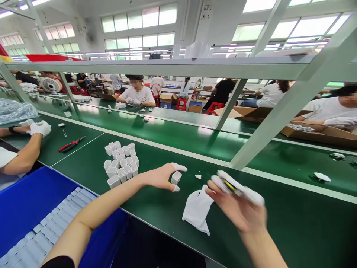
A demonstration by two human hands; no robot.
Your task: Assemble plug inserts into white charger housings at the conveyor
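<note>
My left hand, with white finger cots on thumb and forefinger, reaches over the green work surface. Its fingers are apart, on either side of a small white plastic housing; I cannot tell whether they touch it. Blurred by motion, my right hand is raised and closed on a white part with a dark and yellow strip. White coverings are on its fingers too. Below and between the hands lies a crumpled white cloth, with a small white scrap behind it. Several similar white housings stand grouped left of my left hand.
A blue bin with rows of white parts sits at the lower left. Red-handled pliers lie near a co-worker's gloved hand. A slanted metal post rises beyond my right hand. Other people sit across the conveyor.
</note>
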